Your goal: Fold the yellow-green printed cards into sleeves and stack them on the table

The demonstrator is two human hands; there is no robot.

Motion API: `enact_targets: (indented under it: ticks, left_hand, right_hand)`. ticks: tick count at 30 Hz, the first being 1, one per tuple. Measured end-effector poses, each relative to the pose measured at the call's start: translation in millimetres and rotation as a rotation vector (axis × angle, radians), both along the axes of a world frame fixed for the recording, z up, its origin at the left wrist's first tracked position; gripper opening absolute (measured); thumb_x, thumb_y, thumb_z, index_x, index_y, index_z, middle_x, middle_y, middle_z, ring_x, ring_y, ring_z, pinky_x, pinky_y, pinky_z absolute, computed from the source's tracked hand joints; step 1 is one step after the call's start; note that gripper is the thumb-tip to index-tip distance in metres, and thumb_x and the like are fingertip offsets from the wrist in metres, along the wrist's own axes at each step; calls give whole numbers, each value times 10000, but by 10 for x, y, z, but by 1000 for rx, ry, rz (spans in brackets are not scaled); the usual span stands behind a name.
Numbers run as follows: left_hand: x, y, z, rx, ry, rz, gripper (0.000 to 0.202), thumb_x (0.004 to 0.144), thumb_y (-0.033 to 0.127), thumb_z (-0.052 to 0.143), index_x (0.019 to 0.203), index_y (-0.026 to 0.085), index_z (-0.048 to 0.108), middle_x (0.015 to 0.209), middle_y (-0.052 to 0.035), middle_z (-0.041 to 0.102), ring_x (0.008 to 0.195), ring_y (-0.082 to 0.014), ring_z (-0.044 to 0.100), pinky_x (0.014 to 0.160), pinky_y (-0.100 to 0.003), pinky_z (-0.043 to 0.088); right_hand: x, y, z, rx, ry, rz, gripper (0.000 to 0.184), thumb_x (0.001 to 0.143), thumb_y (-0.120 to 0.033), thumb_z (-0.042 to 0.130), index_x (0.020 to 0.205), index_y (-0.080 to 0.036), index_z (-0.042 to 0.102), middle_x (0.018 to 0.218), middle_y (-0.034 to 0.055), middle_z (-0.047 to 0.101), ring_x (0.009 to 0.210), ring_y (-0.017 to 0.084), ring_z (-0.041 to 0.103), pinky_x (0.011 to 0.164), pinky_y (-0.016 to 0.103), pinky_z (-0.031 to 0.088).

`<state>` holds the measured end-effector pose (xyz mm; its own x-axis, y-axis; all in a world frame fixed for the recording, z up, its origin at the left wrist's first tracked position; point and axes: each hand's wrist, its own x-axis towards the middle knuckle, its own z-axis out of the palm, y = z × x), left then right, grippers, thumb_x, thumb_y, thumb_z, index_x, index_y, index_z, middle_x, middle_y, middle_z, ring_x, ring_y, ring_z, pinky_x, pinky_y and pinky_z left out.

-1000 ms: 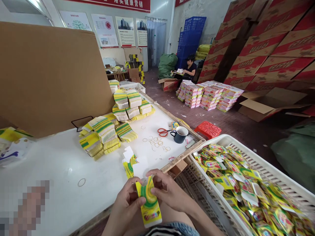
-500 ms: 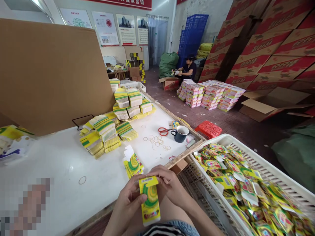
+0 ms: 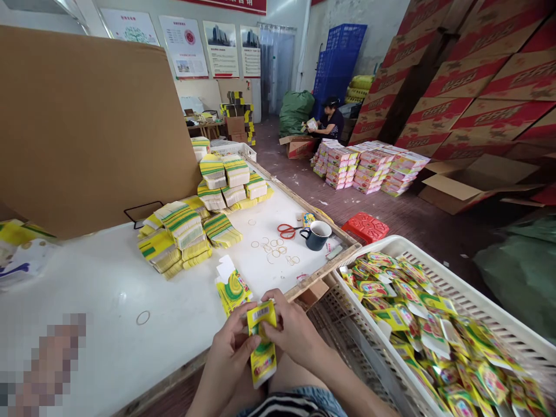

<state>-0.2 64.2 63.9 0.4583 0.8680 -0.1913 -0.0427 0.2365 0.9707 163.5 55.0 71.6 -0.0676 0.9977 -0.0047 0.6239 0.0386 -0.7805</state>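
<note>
A small yellow and green printed carton (image 3: 263,368) is held upright over my lap, its barcode end at the top. My left hand (image 3: 234,344) grips its left side, thumb on the front face. My right hand (image 3: 292,327) holds the upper right, with the thumb pressed on the front near the barcode. Just beyond my fingers, more yellow cartons (image 3: 233,288) lie on the white table (image 3: 99,347), with white flaps sticking out. To my right, a white plastic crate (image 3: 490,301) holds many similar yellow cartons (image 3: 438,330).
Bundled flat cartons (image 3: 182,231) are stacked on the table. Rubber bands (image 3: 275,249), red scissors (image 3: 286,231) and a dark mug (image 3: 316,235) lie near its right edge. A red stool (image 3: 367,227) stands beyond. A co-worker (image 3: 332,120) sits behind stacked pink boxes (image 3: 369,165).
My right thumb has come round onto the carton's front, and the barcode flap at its top now stands up flatter with the face. The co-worker's hands have shifted with a light-coloured item.
</note>
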Motion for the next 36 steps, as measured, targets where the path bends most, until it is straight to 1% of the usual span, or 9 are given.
enact_targets:
  ticks: [7,17,20,22,24,26,29,33,36]
  left_hand:
    - [3,33,-50,-6,34,26,452,784,285,641,1211,231,503,1101,-93,707,899,-256,689,775,-349,539]
    - [353,39,-43,28,-83,-68,413,757,249,661,1155,226,550,1071,-101,712,917,-267,688,769,-368,551]
    - [310,153,-205,214,164,58,412,815,317,586,1213,223,547,1202,-110,655,1116,-267,604,954,-404,470]
    - [151,298,-397,267,302,185,416,811,341,579,1207,213,566,1316,-109,576,1263,-282,475,1086,-450,312]
    - [-31,431,-616,281,391,270,411,769,343,613,1153,195,604,1342,-118,549,1330,-320,373,1133,-501,173]
    - [-157,499,-816,288,441,294,365,729,315,639,1067,178,649,1322,-133,565,1323,-349,376,1127,-517,176]
    - [-205,478,-1003,311,458,299,318,740,272,611,1049,209,653,1343,-99,557,1333,-315,375,1122,-481,223]
    - [-206,408,-1049,327,414,304,274,756,234,586,1020,219,658,1318,-89,586,1324,-295,399,1101,-459,275]
    - [-268,397,-1019,299,353,324,266,738,229,614,996,206,674,1235,-111,646,1240,-311,500,1074,-464,319]
  right_hand:
    - [17,-21,-106,15,-78,-61,377,709,-138,556,1072,-229,513,663,-23,598,670,184,587,627,237,379]
    - [395,-199,-126,86,390,-146,208,859,-277,520,996,-202,658,883,52,676,778,187,607,700,288,482]
    - [909,-348,-79,215,21,-378,232,835,-313,509,952,-210,680,907,87,647,837,245,588,743,369,474]
    - [1275,-411,-46,323,-366,-628,274,806,-370,510,926,-207,696,954,124,604,927,317,539,851,494,406]
    - [1432,-379,-60,330,-496,-703,327,788,-406,522,979,-193,680,1020,151,577,1010,359,496,906,553,347]
    - [1265,-221,-150,241,-381,-606,327,803,-374,521,1025,-173,653,1044,156,592,1036,342,499,934,526,344]
    - [551,202,-416,86,-206,-377,252,799,-288,567,1013,-184,650,1030,121,648,1028,285,549,935,418,384]
    - [-368,709,-779,-30,-127,-267,271,703,-237,672,960,-156,648,910,120,684,928,306,610,831,406,431]
    - [-590,821,-890,-63,-50,-260,169,681,-140,638,850,-152,638,877,131,682,934,324,608,817,417,422]
